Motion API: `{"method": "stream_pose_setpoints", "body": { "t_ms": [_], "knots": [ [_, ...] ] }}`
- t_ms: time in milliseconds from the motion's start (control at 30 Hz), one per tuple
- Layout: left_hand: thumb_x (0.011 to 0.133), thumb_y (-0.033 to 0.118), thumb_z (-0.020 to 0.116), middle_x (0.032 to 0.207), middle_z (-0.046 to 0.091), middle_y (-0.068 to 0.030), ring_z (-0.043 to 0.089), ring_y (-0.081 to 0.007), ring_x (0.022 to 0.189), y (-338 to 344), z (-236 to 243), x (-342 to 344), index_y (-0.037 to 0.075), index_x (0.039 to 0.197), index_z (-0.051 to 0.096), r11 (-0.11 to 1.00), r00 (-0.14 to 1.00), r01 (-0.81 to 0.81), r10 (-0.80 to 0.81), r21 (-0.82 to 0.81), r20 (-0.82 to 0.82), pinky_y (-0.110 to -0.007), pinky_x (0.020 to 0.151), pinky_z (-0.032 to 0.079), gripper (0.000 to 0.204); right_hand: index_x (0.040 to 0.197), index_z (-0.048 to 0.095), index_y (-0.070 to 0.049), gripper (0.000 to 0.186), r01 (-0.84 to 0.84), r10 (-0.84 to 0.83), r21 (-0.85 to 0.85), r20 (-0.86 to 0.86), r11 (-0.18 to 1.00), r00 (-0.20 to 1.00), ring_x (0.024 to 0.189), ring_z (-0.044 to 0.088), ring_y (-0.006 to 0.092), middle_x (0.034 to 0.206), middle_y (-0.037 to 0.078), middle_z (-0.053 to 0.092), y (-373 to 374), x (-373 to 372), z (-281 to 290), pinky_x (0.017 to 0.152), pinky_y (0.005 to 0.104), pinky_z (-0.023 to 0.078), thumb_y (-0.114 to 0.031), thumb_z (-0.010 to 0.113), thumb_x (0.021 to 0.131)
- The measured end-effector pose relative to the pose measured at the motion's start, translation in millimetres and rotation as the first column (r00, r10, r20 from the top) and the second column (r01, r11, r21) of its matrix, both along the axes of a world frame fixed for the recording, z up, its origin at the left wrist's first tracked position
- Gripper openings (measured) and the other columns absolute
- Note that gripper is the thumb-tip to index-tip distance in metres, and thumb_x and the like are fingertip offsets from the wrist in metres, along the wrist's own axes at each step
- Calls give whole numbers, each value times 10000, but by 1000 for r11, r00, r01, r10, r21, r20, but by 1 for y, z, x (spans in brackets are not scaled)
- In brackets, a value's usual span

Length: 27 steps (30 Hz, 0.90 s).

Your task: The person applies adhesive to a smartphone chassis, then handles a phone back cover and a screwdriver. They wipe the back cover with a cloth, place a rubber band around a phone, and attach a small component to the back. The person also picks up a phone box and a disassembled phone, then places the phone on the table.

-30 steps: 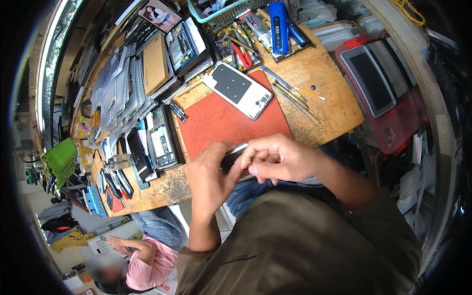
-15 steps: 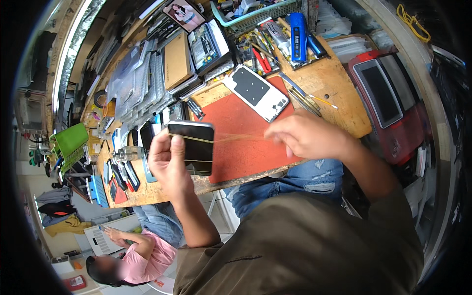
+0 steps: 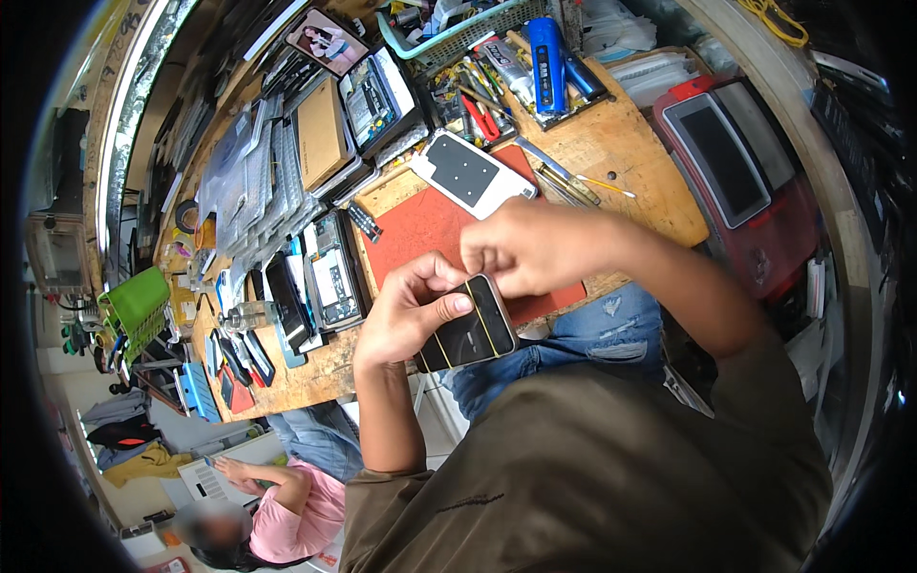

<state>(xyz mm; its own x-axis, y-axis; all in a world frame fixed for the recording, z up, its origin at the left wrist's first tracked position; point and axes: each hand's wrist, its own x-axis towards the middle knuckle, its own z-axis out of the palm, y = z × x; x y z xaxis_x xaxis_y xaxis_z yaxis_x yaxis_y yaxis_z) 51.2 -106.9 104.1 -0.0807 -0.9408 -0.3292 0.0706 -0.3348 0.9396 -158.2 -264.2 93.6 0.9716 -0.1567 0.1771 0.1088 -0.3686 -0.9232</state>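
My left hand grips a dark-screened phone above the bench's front edge, thumb across its face. Thin yellowish rubber bands run across the screen. My right hand is closed at the phone's far edge, its fingers curled beside my left fingertips. It was pulling a rubber band a moment ago; the piece in its fingers is now hidden. Beyond my hands a white phone panel with a black patch lies on the red mat.
An opened phone lies left of the mat, near stacked bubble-wrap packets. Tweezers and a swab lie at the right. Farther back are a blue tool and a basket. A red machine stands right; a person in pink sits lower left.
The phone has moved right and tilted in my left hand. My right hand has come in from the right to the phone's edge, and the stretched rubber band no longer spans between them.
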Motion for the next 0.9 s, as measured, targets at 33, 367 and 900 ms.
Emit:
{"method": "stream_pose_setpoints", "body": {
  "t_ms": [33,367,900],
  "knots": [
    [943,4,789,1001,762,-64,694,-95,910,1,3,-1,-6,1060,642,1000,1000,-20,19,17,10,-268,825,568,188,1080,644,23,169,110,-101,147,-67,983,993,765,747,229,874,149,737,-4,-3,-2,699,379,593,-46,697,936],
    [927,63,827,884,764,-126,706,-125,814,-4,5,-17,-31,994,639,863,697,-168,446,-477,561,-285,753,559,221,1551,462,33,646,373,-372,26,154,927,915,1287,639,415,1347,303,656,48,-4,-27,1066,477,515,-132,716,980],
    [944,147,771,852,731,-144,713,-344,758,39,14,-14,50,1001,728,865,201,51,481,-499,854,-418,667,521,121,967,829,-95,180,200,-817,-980,105,13,567,1163,654,322,1066,127,780,-173,61,-2,991,538,419,-159,676,898]
  ]
}}
